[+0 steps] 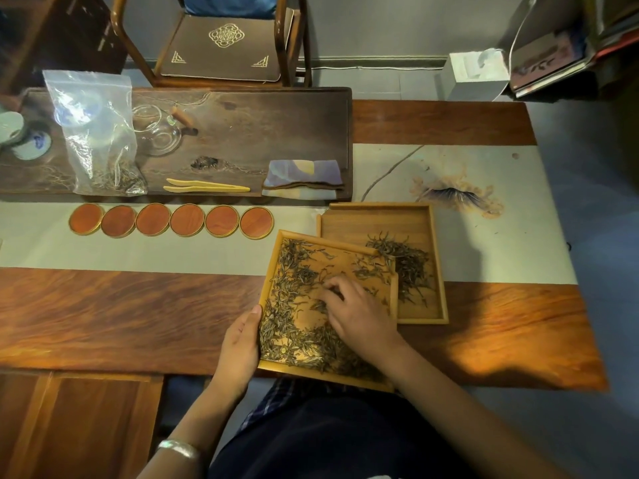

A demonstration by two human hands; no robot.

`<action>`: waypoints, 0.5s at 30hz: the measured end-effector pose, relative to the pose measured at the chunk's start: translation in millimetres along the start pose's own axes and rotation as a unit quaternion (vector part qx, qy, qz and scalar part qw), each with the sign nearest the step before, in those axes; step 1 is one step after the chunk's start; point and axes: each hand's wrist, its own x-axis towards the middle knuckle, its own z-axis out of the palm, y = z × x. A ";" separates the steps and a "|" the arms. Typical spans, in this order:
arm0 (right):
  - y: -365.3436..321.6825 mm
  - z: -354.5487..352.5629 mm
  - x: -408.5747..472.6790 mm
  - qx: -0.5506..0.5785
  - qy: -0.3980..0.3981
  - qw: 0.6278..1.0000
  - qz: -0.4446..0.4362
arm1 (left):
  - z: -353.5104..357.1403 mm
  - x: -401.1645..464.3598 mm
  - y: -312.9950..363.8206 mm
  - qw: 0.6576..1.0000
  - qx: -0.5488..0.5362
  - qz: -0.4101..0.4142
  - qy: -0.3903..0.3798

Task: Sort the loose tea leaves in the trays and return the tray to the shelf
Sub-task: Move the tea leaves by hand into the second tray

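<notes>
Picking through loose tea leaves [287, 295] in the near tray [273, 367] tilted over the table edge, my right hand [359, 316] pinching leaves, my left hand [238, 344] gripping its side, its far corner overlapping the second tray [373, 219] on the pale runner [155, 250]

No readable words, numbers or brand names show anywhere; the chair cushion [221, 46] carries only a gold knot-like emblem and corner ornaments, not letters; the dark cover [546, 60] among the stacked papers at the upper right bears pale marks too blurred to read.
</notes>
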 end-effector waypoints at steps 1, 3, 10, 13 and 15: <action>5.5 -1.5 -1.7 -0.003 0.004 1.000 0.010 | -0.3 -0.6 0.0 1.000 0.006 0.002 0.001; 17.0 -4.2 -4.5 -0.016 0.005 0.999 0.029 | 0.4 -1.9 -0.6 1.000 0.013 0.003 0.000; 52.5 -6.6 -3.1 -0.038 0.006 0.993 0.107 | -2.0 -5.1 0.4 1.000 0.019 0.000 0.011; 62.6 -5.8 -2.0 -0.050 0.003 0.991 0.121 | -3.1 -6.9 -0.6 1.000 0.017 -0.002 0.008; 68.4 -6.7 -0.5 -0.047 0.010 0.990 0.131 | -3.5 -8.1 -0.6 1.000 0.022 0.002 0.011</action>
